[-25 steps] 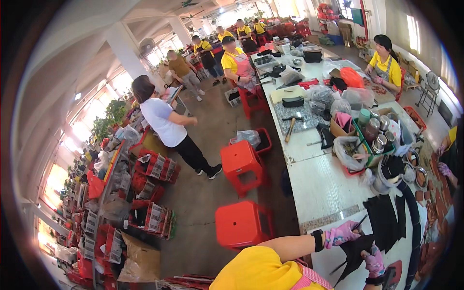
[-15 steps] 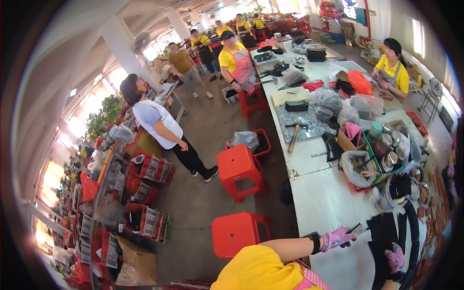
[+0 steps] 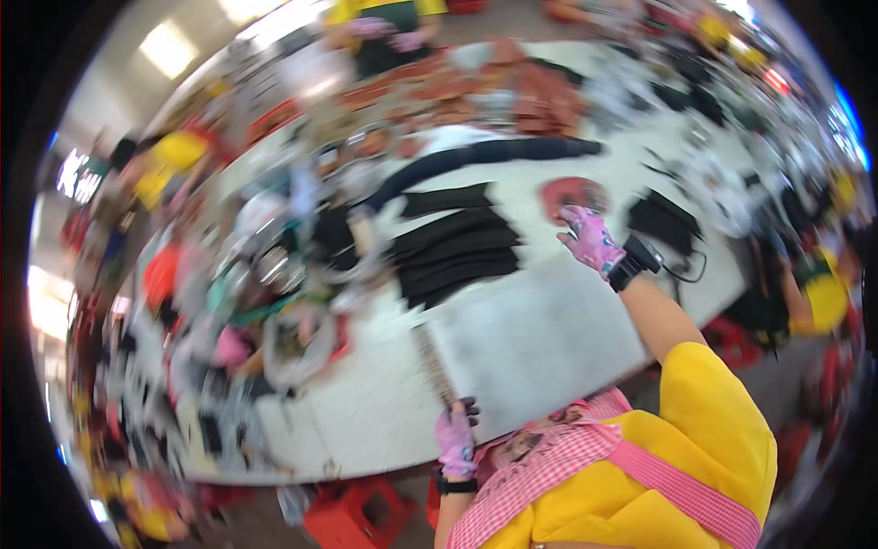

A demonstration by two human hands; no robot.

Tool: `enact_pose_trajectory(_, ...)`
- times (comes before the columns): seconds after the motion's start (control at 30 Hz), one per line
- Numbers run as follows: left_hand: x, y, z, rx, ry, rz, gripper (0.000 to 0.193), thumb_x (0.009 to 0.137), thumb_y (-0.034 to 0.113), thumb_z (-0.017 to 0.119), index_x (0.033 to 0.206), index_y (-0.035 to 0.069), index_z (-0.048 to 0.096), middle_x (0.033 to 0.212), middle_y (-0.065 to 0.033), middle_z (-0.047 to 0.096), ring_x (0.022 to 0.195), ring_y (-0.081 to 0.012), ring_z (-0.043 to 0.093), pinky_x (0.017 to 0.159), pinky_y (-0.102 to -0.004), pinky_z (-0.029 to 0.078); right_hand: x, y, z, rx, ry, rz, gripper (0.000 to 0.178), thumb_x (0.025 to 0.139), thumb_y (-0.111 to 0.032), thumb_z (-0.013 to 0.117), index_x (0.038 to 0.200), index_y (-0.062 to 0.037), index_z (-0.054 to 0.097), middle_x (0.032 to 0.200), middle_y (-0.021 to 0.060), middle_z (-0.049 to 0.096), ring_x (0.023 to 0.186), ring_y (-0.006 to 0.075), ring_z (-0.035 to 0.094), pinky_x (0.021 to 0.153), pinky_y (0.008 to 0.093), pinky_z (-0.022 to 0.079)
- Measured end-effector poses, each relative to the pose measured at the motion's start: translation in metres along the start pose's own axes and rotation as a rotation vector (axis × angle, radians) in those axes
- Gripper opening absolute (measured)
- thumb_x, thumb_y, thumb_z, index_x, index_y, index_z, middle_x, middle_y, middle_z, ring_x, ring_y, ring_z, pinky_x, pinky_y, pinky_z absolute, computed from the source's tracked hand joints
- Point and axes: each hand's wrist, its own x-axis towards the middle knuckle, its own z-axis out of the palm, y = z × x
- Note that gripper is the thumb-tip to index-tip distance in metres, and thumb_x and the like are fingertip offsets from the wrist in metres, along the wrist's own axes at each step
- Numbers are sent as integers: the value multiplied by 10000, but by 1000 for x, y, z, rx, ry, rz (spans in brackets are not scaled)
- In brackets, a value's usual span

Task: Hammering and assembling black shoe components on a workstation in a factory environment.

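In a pink patterned glove, my left hand (image 3: pixel 455 441) is at the near left corner of a grey slab (image 3: pixel 540 339) on the white table. Its fingers are curled with dark tips; whatever they may hold cannot be made out. My right hand (image 3: pixel 593 243), gloved alike, reaches over the slab's far right corner, fingers apart, beside a round red object (image 3: pixel 572 196) blurred by motion. Whether the fingertips touch it is unclear. Left of that object lie several overlapping black strips (image 3: pixel 457 254) with jagged ends. A long dark band (image 3: pixel 494 154) curves behind them.
A bag-lined container (image 3: pixel 302 343) and cluttered jars stand to the left. Black pieces (image 3: pixel 666 220) with a cord lie at the right. Reddish-brown pieces (image 3: pixel 544 101) cover the far side, where a person in yellow (image 3: pixel 384 32) works. Red stools (image 3: pixel 357 517) stand below the near edge.
My view has swung from the aisle on the left to the table in front. My right hand has moved off the black strips toward the red object; my left hand is now by the slab's near corner.
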Motion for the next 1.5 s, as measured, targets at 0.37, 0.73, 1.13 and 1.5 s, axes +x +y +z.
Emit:
enact_pose_trajectory(0.37,20,-24,80,372,56,-132,265,888,233,515,799,12,632,616,-44,593,497,-103,520,462,-241,422,-138,274,-96,-657,-381,769,1067,544,-369,794,1392,-81,214,1417,152,265,1302,327,271,1031,444,305)
enact_pose_trajectory(0.73,9,-36,76,580,184,-187,388,855,367,499,985,21,613,845,-171,639,791,-291,615,708,-386,467,-135,363,-63,-551,-491,283,815,697,-453,649,1324,-22,359,1277,174,477,1172,228,460,972,436,369)
enact_pose_trajectory(1.13,-117,-99,81,120,512,43,369,859,378,514,838,19,597,694,-124,593,623,-248,571,598,-349,458,-94,224,-160,-576,-403,614,790,642,-419,694,1255,11,441,1271,192,472,1170,320,458,996,378,360)
enact_pose_trajectory(1.5,-121,-119,14,9,505,135,197,876,184,518,828,24,621,718,-54,627,610,-129,572,568,-258,456,-43,-49,-43,50,-474,-414,644,516,-91,630,1141,-18,497,1062,183,543,999,362,525,869,403,436)
